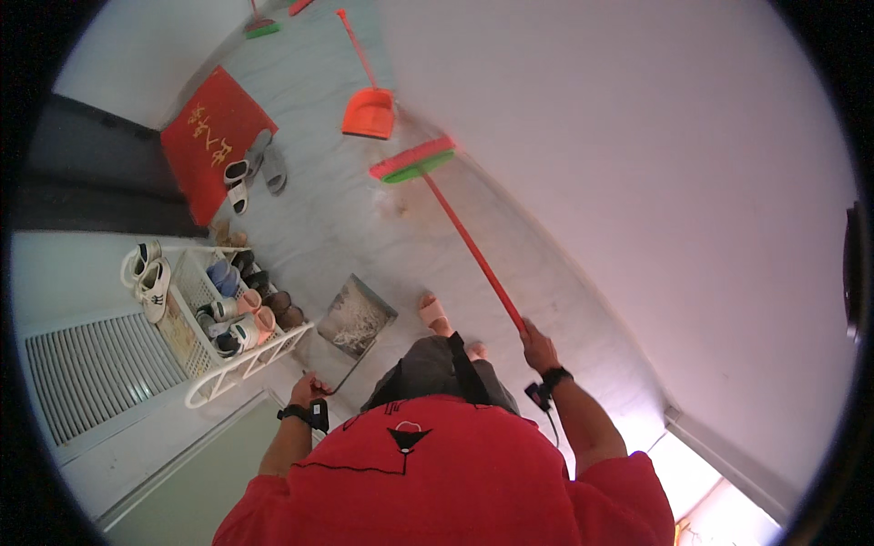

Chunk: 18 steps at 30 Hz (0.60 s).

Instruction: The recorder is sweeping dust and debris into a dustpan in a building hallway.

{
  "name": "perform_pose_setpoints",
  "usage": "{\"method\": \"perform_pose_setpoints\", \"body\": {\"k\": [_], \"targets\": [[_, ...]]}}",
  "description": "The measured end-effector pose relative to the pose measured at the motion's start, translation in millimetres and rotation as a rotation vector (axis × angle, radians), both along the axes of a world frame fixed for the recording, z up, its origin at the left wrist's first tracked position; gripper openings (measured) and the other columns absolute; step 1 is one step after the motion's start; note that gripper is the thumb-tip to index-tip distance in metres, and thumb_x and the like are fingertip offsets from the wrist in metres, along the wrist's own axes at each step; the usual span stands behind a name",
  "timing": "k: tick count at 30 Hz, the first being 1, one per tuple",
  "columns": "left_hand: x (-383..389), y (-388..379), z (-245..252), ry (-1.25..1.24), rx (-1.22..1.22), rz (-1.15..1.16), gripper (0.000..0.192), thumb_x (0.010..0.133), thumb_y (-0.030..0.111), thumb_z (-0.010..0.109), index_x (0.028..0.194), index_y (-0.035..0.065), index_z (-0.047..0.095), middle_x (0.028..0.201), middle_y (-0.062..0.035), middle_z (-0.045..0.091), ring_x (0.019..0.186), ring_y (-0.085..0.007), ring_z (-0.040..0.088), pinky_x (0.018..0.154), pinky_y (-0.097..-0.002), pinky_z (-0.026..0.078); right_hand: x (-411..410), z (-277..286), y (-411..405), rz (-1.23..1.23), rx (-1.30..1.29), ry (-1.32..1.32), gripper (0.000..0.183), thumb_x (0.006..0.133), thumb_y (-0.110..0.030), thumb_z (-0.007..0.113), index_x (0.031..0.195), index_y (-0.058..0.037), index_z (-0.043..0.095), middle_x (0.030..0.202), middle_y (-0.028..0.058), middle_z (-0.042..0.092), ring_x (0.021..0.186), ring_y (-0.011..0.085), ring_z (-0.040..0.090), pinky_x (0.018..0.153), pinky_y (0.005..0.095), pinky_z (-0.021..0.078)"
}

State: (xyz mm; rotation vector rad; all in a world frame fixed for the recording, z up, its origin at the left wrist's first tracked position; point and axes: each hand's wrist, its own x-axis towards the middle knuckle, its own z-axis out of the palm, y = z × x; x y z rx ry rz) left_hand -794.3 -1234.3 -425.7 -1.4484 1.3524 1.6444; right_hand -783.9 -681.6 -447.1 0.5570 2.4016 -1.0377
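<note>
My right hand (539, 347) grips the red handle of a push broom (471, 244). The broom's head, green with pink-red bristles, rests on the floor ahead, near the foot of the right wall. My left hand (311, 389) is closed around the thin dark handle of a metal dustpan (375, 297). That dustpan lies on the floor to the left of my feet and holds a heap of pale dust and debris. A small patch of dirt (401, 210) is on the floor on the near side of the broom head.
An orange long-handled dustpan (369, 115) stands beyond the broom, and another broom (261, 29) is farther back. At left are a white shoe rack (249, 368) with several shoes, a red doormat (205, 147) bearing writing, and slippers (274, 170). A white wall (614, 170) bounds the right.
</note>
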Motion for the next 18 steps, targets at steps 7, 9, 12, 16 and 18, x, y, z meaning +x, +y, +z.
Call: {"method": "perform_pose_setpoints", "body": {"k": [7,9,12,16,18], "targets": [[-27.8,-5.9,-12.6,0.06,0.076,-0.098,0.033,0.08,0.027,0.048,0.054,0.0077,0.04,0.054,-0.0096,0.045,0.056,-0.0291,0.05,0.058,-0.0417,0.045,177.7,52.0,-3.2,-0.212,0.001,-0.051,0.039,0.084,-0.028,0.04,0.121,-0.017,0.037,0.085,0.0213,0.056,0.077,0.0391,0.054,0.062,0.0463,0.042],[-32.7,-7.5,-14.9,0.066,0.114,0.057,0.033,0.08,0.026,0.048,0.054,0.0089,0.039,0.051,-0.0066,0.041,0.054,-0.0261,0.046,0.055,-0.0412,0.041,218.5,66.5,-8.8,-0.278,0.022,-0.117,0.039,0.083,-0.027,0.041,0.121,-0.0174,0.037,0.085,0.0221,0.056,0.076,0.0377,0.055,0.062,0.0453,0.0424],[-42.5,-9.2,-17.9,0.025,0.042,-0.081,0.031,0.08,0.025,0.048,0.054,0.0098,0.04,0.048,-0.0052,0.038,0.053,-0.0243,0.044,0.055,-0.0409,0.04,265.8,73.0,-13.5,-0.371,0.038,-0.159,0.039,0.083,-0.025,0.041,0.12,-0.0166,0.039,0.085,0.0226,0.056,0.076,0.0364,0.056,0.063,0.0434,0.0431],[-53.6,6.6,-13.3,0.038,0.074,0.014,0.028,0.079,0.022,0.051,0.055,0.0119,0.041,0.046,-0.0039,0.038,0.05,-0.0221,0.042,0.055,-0.0422,0.039,298.7,93.7,-28.9,-0.494,0.014,-0.173,0.039,0.082,-0.023,0.041,0.12,-0.0126,0.041,0.083,0.0219,0.056,0.076,0.0348,0.057,0.064,0.0395,0.0438],[-58.0,14.4,-10.7,0.002,0.077,0.003,0.028,0.079,0.022,0.052,0.056,0.0121,0.041,0.047,-0.0039,0.039,0.05,-0.0219,0.043,0.056,-0.0426,0.04,314.4,95.0,-40.3,-0.554,-0.013,-0.14,0.04,0.082,-0.022,0.04,0.12,-0.0099,0.04,0.082,0.0215,0.057,0.076,0.0336,0.057,0.063,0.0379,0.0437]]}}
